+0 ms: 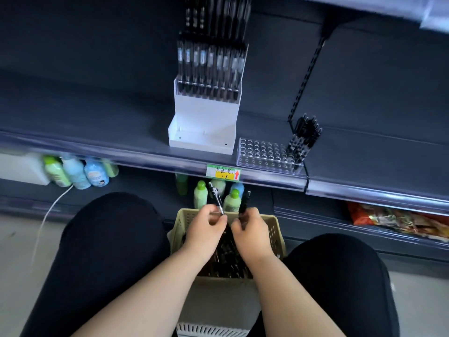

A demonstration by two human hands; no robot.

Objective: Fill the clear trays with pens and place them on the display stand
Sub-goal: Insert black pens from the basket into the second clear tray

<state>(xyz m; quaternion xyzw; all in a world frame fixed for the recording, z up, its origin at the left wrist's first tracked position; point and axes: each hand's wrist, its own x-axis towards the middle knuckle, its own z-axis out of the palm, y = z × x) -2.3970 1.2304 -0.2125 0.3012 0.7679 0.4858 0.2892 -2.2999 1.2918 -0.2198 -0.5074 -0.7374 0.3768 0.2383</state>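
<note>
Pens (226, 254): head view, 1 loose heap in the beige basket (277, 229) between the knees. Left hand (204, 227) pinches 1 clipped pen (216, 198) by its lower barrel; right hand (252, 229) grips 1 black pen (244, 201) likewise, both angled upward. Judged light, stiff, smooth, apt to slip; take hold mid-barrel. Clear tray (262, 154) sits on the shelf (121, 122), mostly unfilled, with a pen cluster (303, 137) at its right end, just beside the white display stand (204, 117).

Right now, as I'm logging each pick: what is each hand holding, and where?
The left hand pinches a pen with a clip near its lower end; the right hand grips a black pen by its lower part, both above the basket.
</note>
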